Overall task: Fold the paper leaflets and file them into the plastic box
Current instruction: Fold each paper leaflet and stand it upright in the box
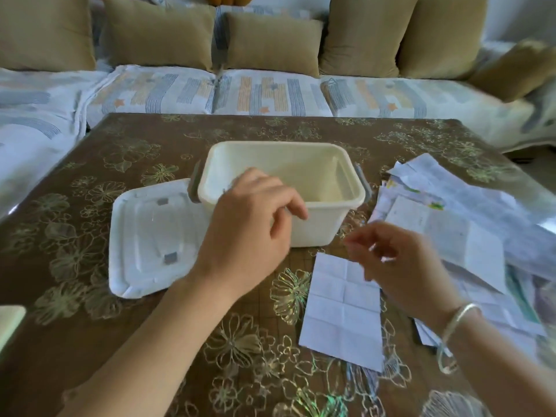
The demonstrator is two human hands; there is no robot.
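the left hand [252, 218] hangs over the near left corner of the plastic box [319, 227], fingers curled downward and the thumb lying across the front wall. a grey blur sits at the fingertips, so i cannot tell whether it pinches anything. the right hand [400, 266] is smeared by motion – its fingers curl loosely and nothing shows between them. it hovers above the far right corner of a single leaflet [340, 308], with a silver bangle [457, 320] on the wrist.

that leaflet lies flat on the table [90, 164], opened out and marked with a grid of creases. its long axis runs near to far, and the far short edge points toward the box's near right corner. the box stands upright just beyond it at mid-table, open-topped, its long axis running left to right, with a grey latch at each short end.

the lid [150, 236] lies flat against the box's left side. a loose pile of leaflets [451, 212] spreads over the right part of the table – overlapping and at mixed angles. behind the table runs a sofa [270, 94] with tan cushions.
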